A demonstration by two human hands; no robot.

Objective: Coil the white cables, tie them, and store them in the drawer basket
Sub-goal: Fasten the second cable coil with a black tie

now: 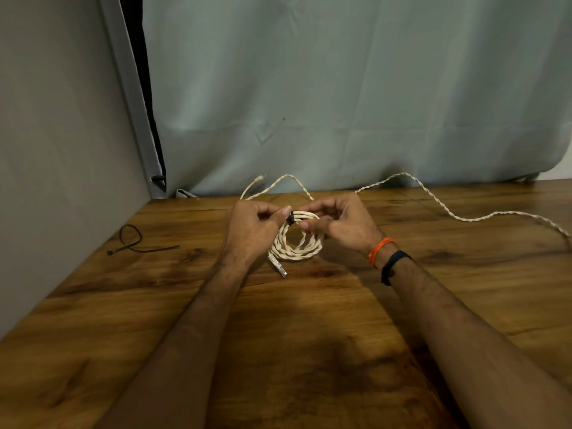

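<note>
The coiled white cable lay near the middle of the wooden surface, toward its far edge, with a plug end trailing out toward the near edge. By its look the cable was judged light, limp and twisted in texture, so not slippery; loops of this kind were judged liable to spring open unless pinched together where the strands bunch. That point was the top of the coil, where a small black tie sat around the strands. The left hand had its fingers curled and pinching at the black tie on the coil's upper left. The right hand had its fingers curled onto the top strands just beside the tie, thumb and forefinger closing on the bundle. The lower arc of the coil rested free between the two wrists. A second white cable ran uncoiled along the far edge toward the right corner, well apart from both hands. A spare black zip tie lay looped near the left edge. No drawer basket was in view.
</note>
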